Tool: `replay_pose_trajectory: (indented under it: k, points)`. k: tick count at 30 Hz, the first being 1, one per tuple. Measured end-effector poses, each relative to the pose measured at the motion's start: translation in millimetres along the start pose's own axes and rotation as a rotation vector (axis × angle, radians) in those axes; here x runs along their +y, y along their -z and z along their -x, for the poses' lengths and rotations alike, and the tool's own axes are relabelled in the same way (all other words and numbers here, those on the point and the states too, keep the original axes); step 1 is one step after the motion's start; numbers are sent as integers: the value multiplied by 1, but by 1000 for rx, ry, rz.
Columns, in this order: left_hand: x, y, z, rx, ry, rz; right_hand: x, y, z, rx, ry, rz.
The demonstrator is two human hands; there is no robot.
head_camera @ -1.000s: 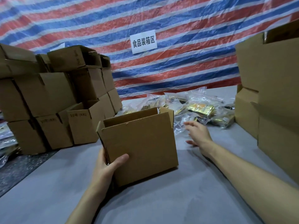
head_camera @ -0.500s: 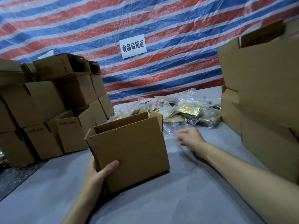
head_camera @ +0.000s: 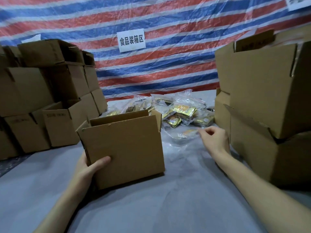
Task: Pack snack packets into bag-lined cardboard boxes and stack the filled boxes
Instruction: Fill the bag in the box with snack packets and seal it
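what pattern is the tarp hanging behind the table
The tarp has red, blue and white stripes, clearest across the top of the head view.

brown box (head_camera: 124, 145): upright, top flaps open | snack packets (head_camera: 183, 113): gold, in clear bags, heaped just behind it

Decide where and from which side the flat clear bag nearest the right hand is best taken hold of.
Pinch the loose plastic edge of the bag on its right, near side, coming in low from where the right hand hovers. It lies flat and slack on the table, so there is no bulk to wrap, and the box held by the left hand blocks its left.
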State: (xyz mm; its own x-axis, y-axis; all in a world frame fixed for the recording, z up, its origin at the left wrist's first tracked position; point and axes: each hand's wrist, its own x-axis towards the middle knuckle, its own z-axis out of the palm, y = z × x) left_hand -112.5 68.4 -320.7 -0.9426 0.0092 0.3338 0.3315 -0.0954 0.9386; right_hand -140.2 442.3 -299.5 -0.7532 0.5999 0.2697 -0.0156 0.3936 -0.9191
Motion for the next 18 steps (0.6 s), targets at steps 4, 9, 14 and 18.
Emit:
replay_pose_trajectory:
  k: [4, 9, 14, 18]
  points:
    - [-3, 2, 0, -11, -4, 13, 7, 9, -2, 13, -1, 94]
    - [-5, 1, 0, -6, -7, 9, -9, 12, 14, -57, 325, 122]
    - [-5, 1, 0, -13, -20, 1, -22, -2, 41, -693, 371, 500]
    - [-2, -2, 1, -3, -31, -15, -25, -4, 43, -801, 310, 573]
